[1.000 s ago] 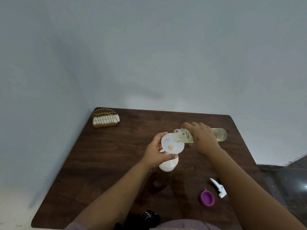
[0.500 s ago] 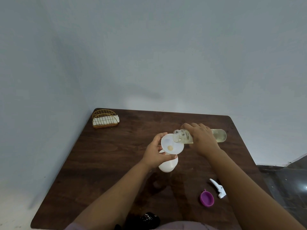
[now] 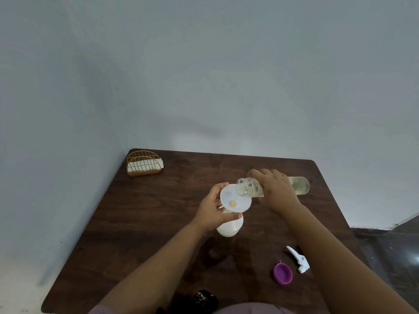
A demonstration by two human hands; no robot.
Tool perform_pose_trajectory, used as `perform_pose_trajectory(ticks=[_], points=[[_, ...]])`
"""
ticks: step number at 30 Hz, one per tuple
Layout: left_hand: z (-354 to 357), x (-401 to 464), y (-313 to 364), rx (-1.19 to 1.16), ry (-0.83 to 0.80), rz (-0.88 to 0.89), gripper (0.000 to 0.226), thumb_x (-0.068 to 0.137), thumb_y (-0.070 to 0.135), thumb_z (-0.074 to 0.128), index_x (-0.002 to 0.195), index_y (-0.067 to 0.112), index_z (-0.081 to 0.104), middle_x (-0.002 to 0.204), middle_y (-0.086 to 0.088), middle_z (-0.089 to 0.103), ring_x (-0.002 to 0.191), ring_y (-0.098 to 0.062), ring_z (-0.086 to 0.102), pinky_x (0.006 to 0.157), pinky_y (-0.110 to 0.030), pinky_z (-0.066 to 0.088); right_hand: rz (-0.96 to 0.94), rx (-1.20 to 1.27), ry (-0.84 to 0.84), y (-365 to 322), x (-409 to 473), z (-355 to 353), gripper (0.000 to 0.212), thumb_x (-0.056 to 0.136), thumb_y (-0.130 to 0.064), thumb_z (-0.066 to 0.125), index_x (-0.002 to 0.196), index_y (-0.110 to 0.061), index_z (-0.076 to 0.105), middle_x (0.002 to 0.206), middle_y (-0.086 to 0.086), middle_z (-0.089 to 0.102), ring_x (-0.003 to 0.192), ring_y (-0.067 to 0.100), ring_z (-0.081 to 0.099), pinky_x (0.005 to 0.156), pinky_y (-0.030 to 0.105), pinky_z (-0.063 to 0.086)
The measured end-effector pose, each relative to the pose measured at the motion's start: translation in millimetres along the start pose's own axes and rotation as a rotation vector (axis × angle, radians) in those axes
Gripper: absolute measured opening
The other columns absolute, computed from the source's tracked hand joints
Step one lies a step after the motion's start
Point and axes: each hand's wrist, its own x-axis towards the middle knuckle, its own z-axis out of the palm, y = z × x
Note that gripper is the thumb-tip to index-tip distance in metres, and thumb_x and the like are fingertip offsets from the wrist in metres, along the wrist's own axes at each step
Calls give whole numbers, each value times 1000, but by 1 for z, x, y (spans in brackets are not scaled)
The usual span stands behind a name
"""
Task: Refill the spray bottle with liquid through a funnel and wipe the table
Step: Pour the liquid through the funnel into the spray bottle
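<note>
A white spray bottle point(image 3: 230, 226) stands near the middle of the dark wooden table point(image 3: 140, 218) with a white funnel point(image 3: 234, 198) in its neck. My left hand point(image 3: 212, 210) grips the funnel's rim and the bottle's top from the left. My right hand point(image 3: 275, 190) grips a clear bottle point(image 3: 299, 185) of pale yellowish liquid, tipped on its side with its open mouth over the funnel's right edge. A small pool of liquid shows at the funnel's centre. The white spray trigger head point(image 3: 299, 259) lies on the table at the right front.
A purple cap point(image 3: 282, 273) lies beside the trigger head. A gold wire holder point(image 3: 144, 164) with white napkins stands at the far left corner. A dark object point(image 3: 203, 299) sits at the near edge. A grey wall rises behind the table.
</note>
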Motion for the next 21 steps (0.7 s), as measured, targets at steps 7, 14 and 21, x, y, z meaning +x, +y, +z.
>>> perform_pose_trajectory(ticks=[7,14,21], points=[[0,0,0,-7,1,-3,85,62,26,92,132,40,44,126,20,56,112,-11,59,89,-26,56,-9,5,10,0,1,0,49,74,-19,68,117,-33,50,97,-7,58,92,21,53,86,34,37],[-1,0,-1,-20,-4,-6,85,61,27,92,130,40,45,125,20,57,113,-11,60,91,-30,56,-9,-2,9,1,2,1,51,72,-20,70,117,-33,50,99,-8,58,92,21,53,86,33,37],[0,-1,0,-15,8,-1,81,62,25,92,125,47,46,122,24,57,109,-6,61,85,-23,56,-4,-18,-7,1,3,1,55,71,-20,72,120,-33,48,102,-8,58,95,21,53,88,35,38]])
